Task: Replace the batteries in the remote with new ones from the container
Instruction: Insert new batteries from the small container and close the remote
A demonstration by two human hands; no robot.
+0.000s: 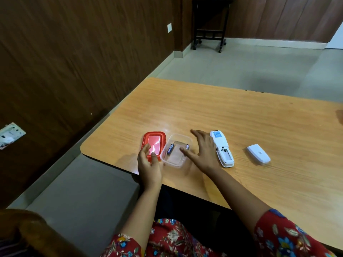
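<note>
A clear plastic container (167, 160) stands near the table's front edge with two dark batteries inside: one battery (170, 148) on its left side, another battery (187, 146) on its right. Its red lid (156, 140) lies flat just to the left. My left hand (148, 164) hovers open over the lid's near edge. My right hand (202, 151) is spread open, its thumb reaching over the container's right rim close to the right battery. The white remote (222, 151) lies face down to the right with its battery bay open. Its white cover (258, 154) lies farther right.
The wooden table (241, 127) stretches away behind and to the right. A wood-panelled wall runs along the left with a wall socket (9, 135). A dark wheeled stand (209, 25) is on the floor at the back.
</note>
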